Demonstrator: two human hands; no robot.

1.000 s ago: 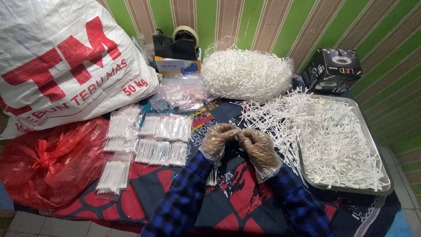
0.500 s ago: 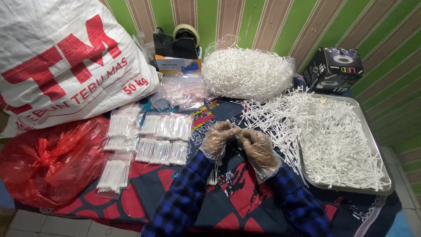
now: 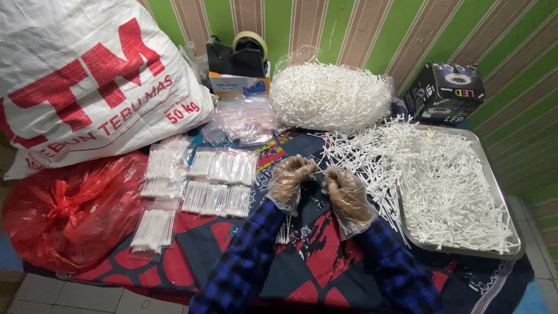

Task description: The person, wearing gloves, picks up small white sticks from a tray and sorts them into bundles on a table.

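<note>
Both my hands wear clear plastic gloves and meet at the middle of the cloth. My left hand (image 3: 289, 181) and my right hand (image 3: 344, 191) are curled, fingertips together, pinching a small bunch of white sticks (image 3: 317, 172) between them. More white sticks (image 3: 284, 228) hang below my left wrist. Loose white sticks (image 3: 372, 157) lie spread just right of my hands and fill the metal tray (image 3: 504, 192).
Several small filled clear packets (image 3: 218, 183) lie left of my hands. A clear bag of white sticks (image 3: 331, 96), empty plastic bags (image 3: 247, 119), a tape dispenser (image 3: 237, 55) and a black box (image 3: 444, 93) stand behind. A white sack (image 3: 87, 81) and a red plastic bag (image 3: 64, 203) sit at left.
</note>
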